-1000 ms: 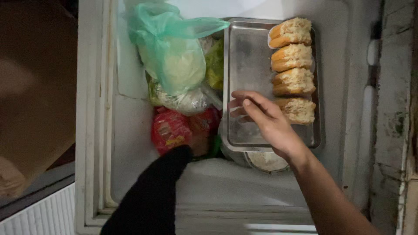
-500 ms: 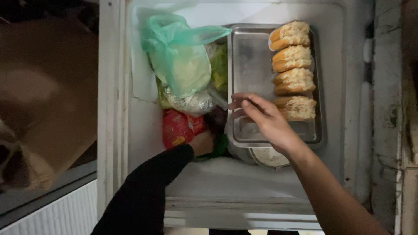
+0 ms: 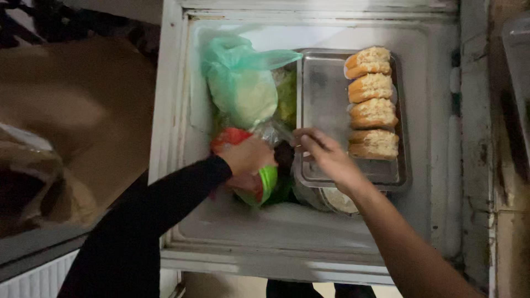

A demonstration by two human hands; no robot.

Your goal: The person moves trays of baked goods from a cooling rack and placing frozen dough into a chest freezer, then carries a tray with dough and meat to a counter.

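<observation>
I look down into an open white compartment (image 3: 232, 243). My left hand (image 3: 248, 157), in a black sleeve, grips a red and green packet (image 3: 258, 189) near the middle and tilts it up. My right hand (image 3: 326, 157) has its fingers closed on the left rim of a metal tray (image 3: 323, 94). Several sesame buns (image 3: 372, 102) lie in a row along the tray's right side. A green plastic bag (image 3: 243, 88) with something pale inside lies behind the packet.
Leafy greens (image 3: 287, 96) are wedged between the bag and the tray. A round bowl (image 3: 338, 202) shows under the tray's front edge. A brown surface (image 3: 83, 121) lies to the left and a worn wall (image 3: 497, 165) to the right.
My left hand has come up over the red packet and taken hold of it, lifting its green end into view. My right hand has stayed at the tray's left rim.
</observation>
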